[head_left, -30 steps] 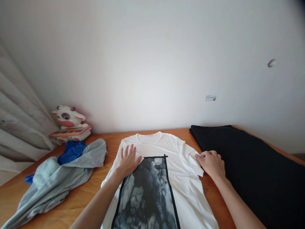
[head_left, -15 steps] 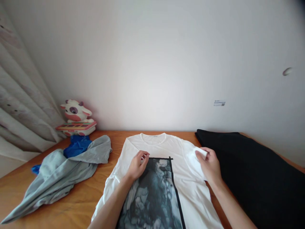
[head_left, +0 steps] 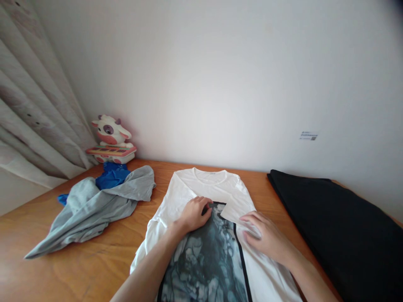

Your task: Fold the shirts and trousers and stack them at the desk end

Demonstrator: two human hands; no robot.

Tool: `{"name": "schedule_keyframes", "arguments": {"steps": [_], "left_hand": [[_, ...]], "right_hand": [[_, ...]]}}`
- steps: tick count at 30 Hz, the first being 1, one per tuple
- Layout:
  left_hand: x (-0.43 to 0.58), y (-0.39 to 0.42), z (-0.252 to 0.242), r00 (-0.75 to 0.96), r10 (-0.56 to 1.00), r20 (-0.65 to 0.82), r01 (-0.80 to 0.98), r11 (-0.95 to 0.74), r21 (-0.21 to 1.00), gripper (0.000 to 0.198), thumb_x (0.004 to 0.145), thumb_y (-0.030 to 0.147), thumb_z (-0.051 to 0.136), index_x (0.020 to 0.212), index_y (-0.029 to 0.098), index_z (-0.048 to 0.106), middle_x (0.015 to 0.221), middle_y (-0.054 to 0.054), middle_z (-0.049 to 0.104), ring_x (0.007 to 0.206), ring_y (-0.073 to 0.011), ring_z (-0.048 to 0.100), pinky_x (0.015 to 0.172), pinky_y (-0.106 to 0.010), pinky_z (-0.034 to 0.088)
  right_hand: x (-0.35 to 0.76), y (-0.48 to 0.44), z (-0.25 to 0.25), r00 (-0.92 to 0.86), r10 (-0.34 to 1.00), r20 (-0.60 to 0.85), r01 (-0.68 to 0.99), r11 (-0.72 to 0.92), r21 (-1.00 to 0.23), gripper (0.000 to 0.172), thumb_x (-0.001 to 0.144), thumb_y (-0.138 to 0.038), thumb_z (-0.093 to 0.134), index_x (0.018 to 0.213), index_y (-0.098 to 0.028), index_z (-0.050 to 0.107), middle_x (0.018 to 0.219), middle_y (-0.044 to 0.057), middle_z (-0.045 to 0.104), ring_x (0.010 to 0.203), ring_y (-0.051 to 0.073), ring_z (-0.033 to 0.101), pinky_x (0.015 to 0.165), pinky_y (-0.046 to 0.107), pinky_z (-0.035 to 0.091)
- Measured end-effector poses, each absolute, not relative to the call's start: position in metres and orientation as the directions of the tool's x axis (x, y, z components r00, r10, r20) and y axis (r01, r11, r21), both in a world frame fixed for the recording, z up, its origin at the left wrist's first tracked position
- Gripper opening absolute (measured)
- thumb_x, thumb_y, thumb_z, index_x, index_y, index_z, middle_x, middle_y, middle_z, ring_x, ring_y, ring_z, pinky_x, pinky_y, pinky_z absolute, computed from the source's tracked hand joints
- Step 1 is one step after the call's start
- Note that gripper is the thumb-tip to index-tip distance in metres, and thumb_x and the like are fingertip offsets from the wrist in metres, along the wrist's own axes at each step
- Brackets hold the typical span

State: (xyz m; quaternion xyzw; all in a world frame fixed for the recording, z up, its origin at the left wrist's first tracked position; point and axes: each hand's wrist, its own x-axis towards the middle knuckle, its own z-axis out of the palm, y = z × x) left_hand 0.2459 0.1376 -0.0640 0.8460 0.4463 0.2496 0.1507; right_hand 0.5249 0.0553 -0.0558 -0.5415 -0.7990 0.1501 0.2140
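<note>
A white T-shirt point(head_left: 176, 201) with a dark marbled print framed in black lies on the wooden surface, neckline toward the wall. Its right-hand sleeve point(head_left: 236, 209) is folded inward, so that its corner overlaps the top of the print. My left hand point(head_left: 198, 213) rests on the shirt at the print's upper left, fingers loosely curved, with a gap between thumb and fingers and nothing gripped. At the folded sleeve's lower edge is my right hand point(head_left: 262, 235), slightly blurred, its thumb and fingers apart and holding nothing.
Left of the shirt lies a crumpled grey garment point(head_left: 116, 205) with a blue cloth point(head_left: 113, 176). A cow-shaped toy keyboard point(head_left: 111, 142) stands by the curtain point(head_left: 34, 100). On the right is a folded black cloth point(head_left: 333, 222). Behind everything rises a white wall point(head_left: 208, 84).
My right hand has brought the sleeve inward over the shirt and let go of it. My left hand stays on the print's upper left. The camera view has shifted a little.
</note>
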Motion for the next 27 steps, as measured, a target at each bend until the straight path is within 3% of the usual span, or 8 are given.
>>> {"name": "schedule_keyframes", "arguments": {"steps": [5,9,11,15,18,21,27], "left_hand": [[0.290,0.128,-0.047,0.378,0.926,0.019,0.783,-0.331,0.527,0.029,0.091,0.046,0.059,0.090,0.021,0.074,0.090,-0.010,0.077,0.091,-0.0280,0.073,0.082,-0.034,0.052],[0.311,0.142,-0.045,0.371,0.925,-0.078,0.756,-0.253,0.603,0.011,0.076,0.030,0.075,0.080,0.020,0.072,0.094,-0.010,0.079,0.100,-0.0313,0.073,0.089,-0.037,0.052],[0.313,0.154,-0.045,0.365,0.925,-0.110,0.732,-0.212,0.648,0.007,0.076,0.026,0.074,0.078,0.019,0.071,0.088,-0.008,0.079,0.096,-0.0286,0.074,0.086,-0.034,0.054],[0.312,0.172,-0.042,0.316,0.929,-0.191,0.653,-0.067,0.754,0.015,0.090,0.025,0.063,0.099,0.015,0.069,0.080,-0.005,0.079,0.076,-0.0181,0.076,0.068,-0.025,0.056],[0.307,0.178,-0.043,0.253,0.941,-0.226,0.611,0.025,0.791,0.021,0.093,0.020,0.058,0.112,0.014,0.064,0.086,-0.005,0.079,0.073,-0.0134,0.075,0.063,-0.019,0.054],[0.300,0.179,-0.046,0.206,0.946,-0.251,0.606,0.078,0.791,0.021,0.091,0.016,0.058,0.111,0.014,0.064,0.081,-0.004,0.078,0.069,-0.0130,0.075,0.060,-0.018,0.053],[0.280,0.182,-0.050,0.172,0.968,-0.184,0.698,0.012,0.716,0.024,0.091,0.018,0.053,0.111,0.016,0.065,0.082,-0.004,0.077,0.074,-0.0165,0.075,0.066,-0.023,0.056]], "right_hand": [[0.527,0.049,-0.046,-0.334,0.937,0.100,0.868,0.347,-0.355,0.047,0.079,-0.014,0.054,0.124,-0.025,0.065,0.121,0.007,0.066,0.110,0.025,0.063,0.099,0.040,0.046],[0.532,0.047,-0.047,-0.321,0.943,0.087,0.896,0.332,-0.295,0.056,0.071,-0.005,0.052,0.123,-0.025,0.063,0.120,0.007,0.064,0.109,0.025,0.062,0.096,0.040,0.045],[0.534,0.049,-0.047,-0.295,0.949,0.107,0.911,0.314,-0.268,0.057,0.068,-0.002,0.051,0.119,-0.024,0.063,0.118,0.007,0.064,0.109,0.025,0.062,0.095,0.039,0.044],[0.534,0.051,-0.046,-0.270,0.949,0.163,0.915,0.306,-0.264,0.041,0.075,0.000,0.047,0.106,-0.022,0.062,0.110,0.007,0.064,0.105,0.024,0.062,0.092,0.036,0.044],[0.534,0.050,-0.044,-0.312,0.930,0.195,0.881,0.360,-0.307,0.043,0.077,0.001,0.046,0.109,-0.024,0.061,0.110,0.005,0.064,0.104,0.021,0.062,0.092,0.033,0.044],[0.534,0.048,-0.044,-0.314,0.933,0.178,0.889,0.355,-0.290,0.049,0.074,0.001,0.051,0.115,-0.024,0.062,0.112,0.005,0.065,0.105,0.023,0.062,0.091,0.034,0.044],[0.529,0.048,-0.044,-0.342,0.926,0.162,0.876,0.377,-0.300,0.021,0.087,-0.008,0.053,0.093,-0.023,0.066,0.098,0.003,0.067,0.093,0.021,0.063,0.084,0.032,0.044]]}}
